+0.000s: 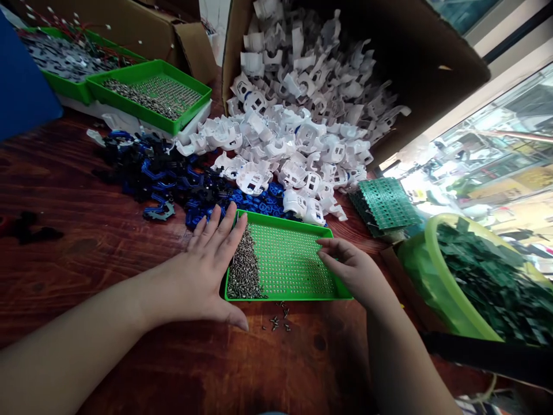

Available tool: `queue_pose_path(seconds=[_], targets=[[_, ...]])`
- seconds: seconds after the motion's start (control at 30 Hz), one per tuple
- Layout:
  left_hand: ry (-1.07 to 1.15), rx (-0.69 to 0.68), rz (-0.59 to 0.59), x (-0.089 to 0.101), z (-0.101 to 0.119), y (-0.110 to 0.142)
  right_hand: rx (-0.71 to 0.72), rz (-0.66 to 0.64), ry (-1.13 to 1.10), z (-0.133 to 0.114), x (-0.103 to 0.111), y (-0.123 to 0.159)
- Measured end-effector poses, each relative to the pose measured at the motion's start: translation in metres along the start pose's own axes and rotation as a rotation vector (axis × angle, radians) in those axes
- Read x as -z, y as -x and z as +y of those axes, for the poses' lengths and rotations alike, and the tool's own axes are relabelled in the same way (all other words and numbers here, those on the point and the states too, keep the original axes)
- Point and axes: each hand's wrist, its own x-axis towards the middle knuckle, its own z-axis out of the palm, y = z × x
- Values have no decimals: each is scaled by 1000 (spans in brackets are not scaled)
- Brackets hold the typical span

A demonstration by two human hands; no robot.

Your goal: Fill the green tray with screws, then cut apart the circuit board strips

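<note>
A shallow green tray (288, 298) with a perforated bottom lies on the wooden table. Small metal screws (244, 266) are heaped along its left end, and rows of small pale dots cover the rest of the bottom. My left hand (203, 259) is open, fingers spread along the tray's left rim, thumb stretched toward the near corner. Over the tray's right end, my right hand (348, 265) has its thumb and fingers brought close together in a pinch. Whatever is between those fingertips, if anything, is too small to make out. A few loose screws (275, 323) lie before the near rim.
White plastic shells (298, 138) spill from a large cardboard box (432, 63) behind the tray. Blue and black parts (164, 167) lie left of them. Another green screw tray (149, 95) stands back left. Green boards (384, 204) and a yellow-green basket (432, 276) are at right.
</note>
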Motion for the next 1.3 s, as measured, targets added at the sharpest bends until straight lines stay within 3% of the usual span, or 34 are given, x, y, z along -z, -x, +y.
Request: queue_pose_path(seconds=[0.23,0.37,0.57,0.87,1.3], targets=[[2,-25,-8,1,0,-2,-65,-3,38,17,1,21],[5,-15,0,-1,0,-1,-29,-125,72,21,0,27],[20,-10,-31,2,0,-1,137,-189,276,11,7,13],[27,-6,-48,3,0,-2,114,-343,265,8,5,-19],[29,-2,-25,2,0,-1,252,-412,341,8,10,-6]])
